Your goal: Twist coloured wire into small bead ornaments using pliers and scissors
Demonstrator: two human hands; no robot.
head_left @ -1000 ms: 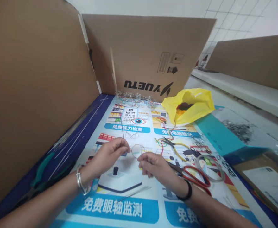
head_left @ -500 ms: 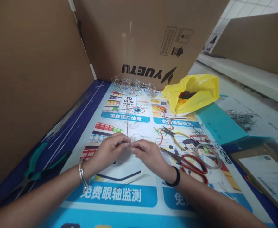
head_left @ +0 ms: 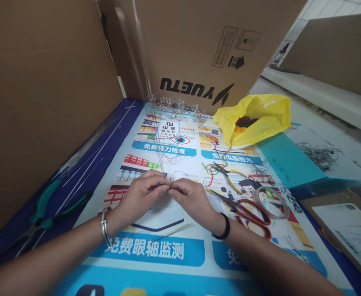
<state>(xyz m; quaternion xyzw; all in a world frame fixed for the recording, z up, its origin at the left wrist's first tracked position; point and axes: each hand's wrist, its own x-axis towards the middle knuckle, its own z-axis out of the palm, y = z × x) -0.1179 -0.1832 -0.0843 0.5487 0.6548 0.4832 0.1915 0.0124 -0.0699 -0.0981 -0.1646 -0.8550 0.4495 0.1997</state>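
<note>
My left hand (head_left: 148, 191) and my right hand (head_left: 193, 199) meet fingertip to fingertip above the printed mat. Each is closed in a pinch on thin wire. Long wires (head_left: 160, 154) rise from the fingertips, blurred, and lean up to the left in front of the cardboard. A thin loop of wire (head_left: 180, 172) shows just behind my right fingers. The exact crossing of the wires is hidden by my fingertips. Below my hands, several straight wires (head_left: 177, 231) lie on the mat.
Teal-handled pliers (head_left: 41, 222) lie left. At right are yellow-handled pliers (head_left: 234, 181), red-handled scissors (head_left: 251, 211), a coil of wire (head_left: 287, 205) and a yellow bag (head_left: 260, 111). Tangled wire (head_left: 174, 107) lies along the cardboard wall (head_left: 183, 41); a teal folder (head_left: 285, 160) is beyond the scissors.
The long wires have swung from upright to a leftward lean and fanned apart. Both hands stay pinched together at nearly the same spot. The view has shifted slightly.
</note>
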